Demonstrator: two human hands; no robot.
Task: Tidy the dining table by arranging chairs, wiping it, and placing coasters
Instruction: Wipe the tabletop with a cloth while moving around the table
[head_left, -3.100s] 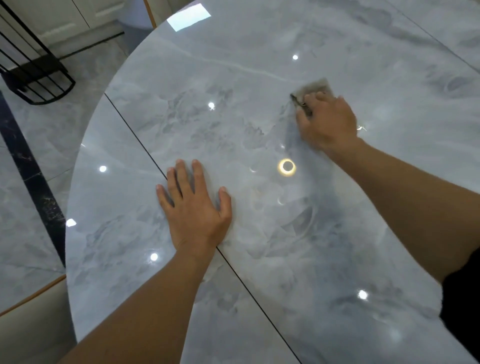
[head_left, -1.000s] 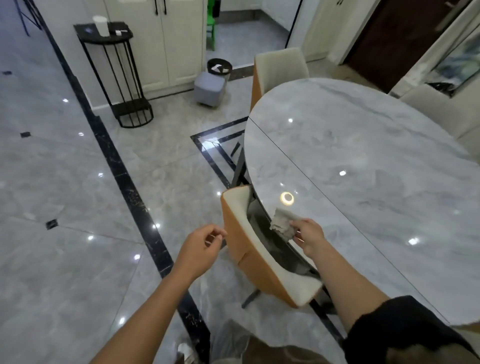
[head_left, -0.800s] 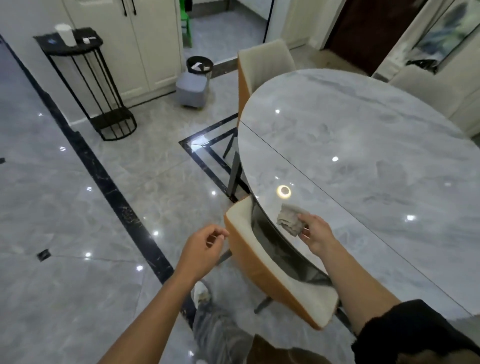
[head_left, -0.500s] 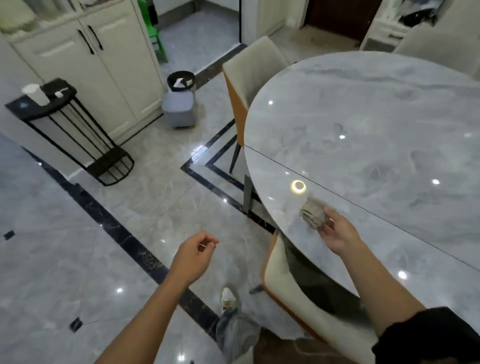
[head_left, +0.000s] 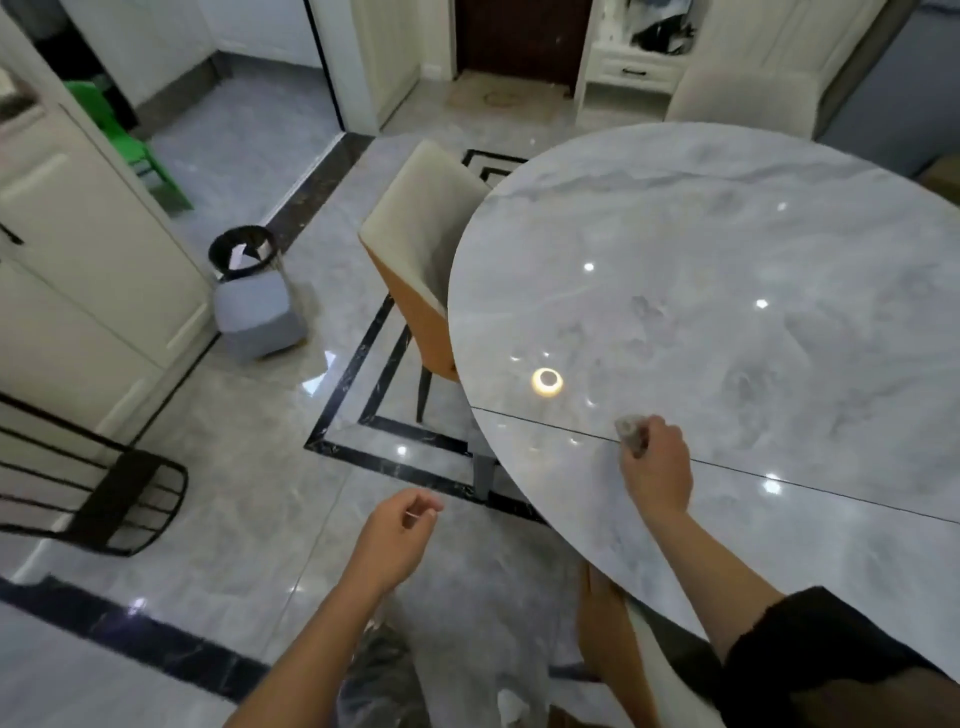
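Note:
The oval grey marble table fills the right side, with a thin dark seam across it. My right hand hovers over the near left part of the top, by the seam, shut on a small crumpled grey cloth that sticks out past the fingers. My left hand hangs beside the table over the floor, fingers loosely curled and holding nothing. A cream and orange chair is tucked at the table's left edge. Another chair sits under the near edge, mostly hidden.
A grey bin with a black rim stands on the floor to the left. A black wire stand is at the left edge beside cream cabinets. A third cream chair stands at the far side. My leg shows below.
I have left the table's edge and walked round its end, so the view has swung right. The cloth has gone from flat wiping to bunched in my right hand. My left hand has come off the top.

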